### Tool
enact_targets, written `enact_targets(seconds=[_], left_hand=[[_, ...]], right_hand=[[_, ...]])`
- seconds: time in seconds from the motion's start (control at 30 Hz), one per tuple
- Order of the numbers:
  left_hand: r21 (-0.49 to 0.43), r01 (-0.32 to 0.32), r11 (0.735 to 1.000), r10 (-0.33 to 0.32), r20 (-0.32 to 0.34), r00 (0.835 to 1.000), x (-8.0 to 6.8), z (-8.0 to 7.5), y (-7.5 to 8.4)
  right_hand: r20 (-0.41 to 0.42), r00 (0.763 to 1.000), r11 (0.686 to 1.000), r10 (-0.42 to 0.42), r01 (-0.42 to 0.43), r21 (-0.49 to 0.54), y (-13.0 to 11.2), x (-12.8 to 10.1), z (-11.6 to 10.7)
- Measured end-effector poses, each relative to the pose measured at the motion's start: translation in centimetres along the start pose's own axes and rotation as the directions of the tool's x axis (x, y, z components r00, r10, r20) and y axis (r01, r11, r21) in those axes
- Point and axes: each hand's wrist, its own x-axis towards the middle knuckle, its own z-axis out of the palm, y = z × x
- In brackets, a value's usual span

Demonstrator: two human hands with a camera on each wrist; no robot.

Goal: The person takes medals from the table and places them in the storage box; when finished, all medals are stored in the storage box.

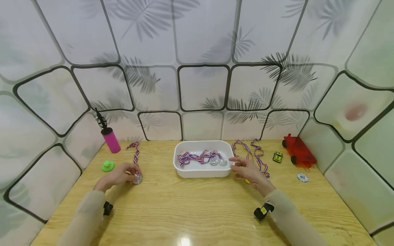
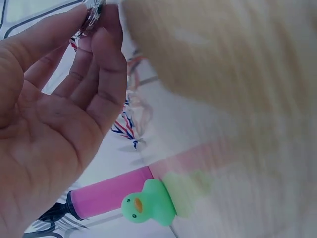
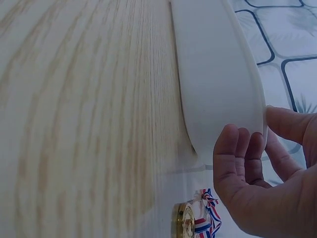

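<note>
My left hand (image 1: 122, 173) pinches a silver medal (image 1: 138, 179) between thumb and fingers at the left of the table. Its red, white and blue ribbon (image 1: 135, 157) trails toward the back wall. In the left wrist view the medal (image 2: 93, 16) shows edge-on at the fingertips. My right hand (image 1: 250, 173) grips the right end of a white plastic tub (image 1: 201, 174). The right wrist view shows the thumb at the tub's rim (image 3: 264, 99) and the fingers curled against its outer wall. Inside the tub lie two silver medals (image 1: 218, 162) with bunched striped ribbons (image 1: 192, 158).
A green rubber duck (image 1: 108, 166) and a pink pump (image 1: 112, 140) stand at the left. Right of the tub lie more ribbons (image 1: 261, 160) and a gold medal (image 1: 247, 181), partly behind my right hand. Farther right are a toy car (image 1: 277, 157), a poker chip (image 1: 302, 177) and a red wheeled toy (image 1: 298, 150).
</note>
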Motion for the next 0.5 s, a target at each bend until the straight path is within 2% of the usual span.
enact_targets(seconds=[0.1, 0.3, 0.5], left_hand=[[-0.049, 0.011, 0.999, -0.013, -0.041, 0.999, 0.1, -0.3, 0.5], [-0.145, -0.008, 0.989, -0.011, -0.129, 0.992, 0.6, -0.5, 1.1], [-0.180, -0.037, 0.983, 0.003, -0.190, 0.982, 1.2, -0.3, 1.9]], right_hand=[[-0.004, 1.000, 1.000, 0.002, -0.002, -0.004, 0.0, 0.1, 0.0], [0.001, 1.000, 1.000, 0.000, 0.000, -0.003, 0.0, 0.1, 0.0], [-0.003, 1.000, 1.000, 0.005, -0.005, -0.002, -0.1, 0.1, 0.1]])
